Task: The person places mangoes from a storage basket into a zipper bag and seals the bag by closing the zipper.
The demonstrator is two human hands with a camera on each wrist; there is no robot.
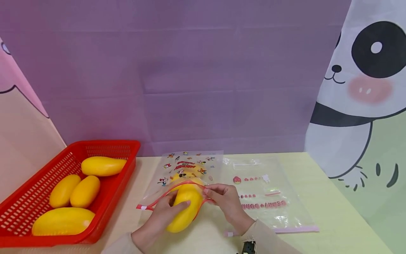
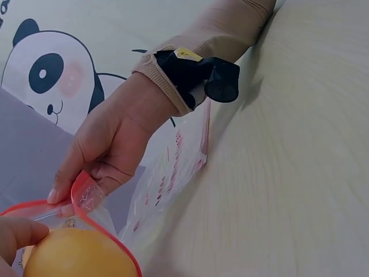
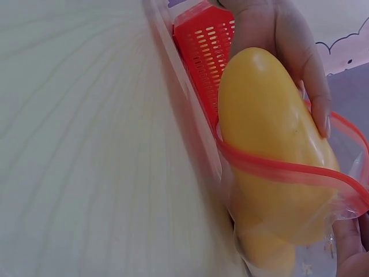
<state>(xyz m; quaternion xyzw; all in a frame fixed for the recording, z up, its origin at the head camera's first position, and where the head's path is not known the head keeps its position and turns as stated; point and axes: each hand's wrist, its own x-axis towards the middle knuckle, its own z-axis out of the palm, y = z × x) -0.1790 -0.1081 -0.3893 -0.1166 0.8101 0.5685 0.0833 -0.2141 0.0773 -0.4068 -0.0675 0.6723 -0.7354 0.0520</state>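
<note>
A smooth yellow mango (image 1: 187, 204) is partway through the mouth of a clear zip bag (image 1: 187, 158) with a red zip edge and cartoon prints. My left hand (image 1: 166, 210) grips this mango, thumb across its upper side. With thumb and fingers, my right hand (image 1: 223, 199) pinches the bag's red edge on the right. In the right wrist view the red zip strip (image 3: 288, 168) crosses the mango (image 3: 259, 98), whose lower part lies inside the clear plastic. Another yellow mango (image 3: 268, 251) shows through the bag beyond it.
A red perforated basket (image 1: 118, 153) with several yellow mangoes (image 1: 63, 221) stands on the left. To the right, a second clear zip bag (image 1: 285, 187) with a pink zip lies flat on the pale wooden table (image 1: 336, 229). A purple cloth (image 1: 222, 88) hangs behind.
</note>
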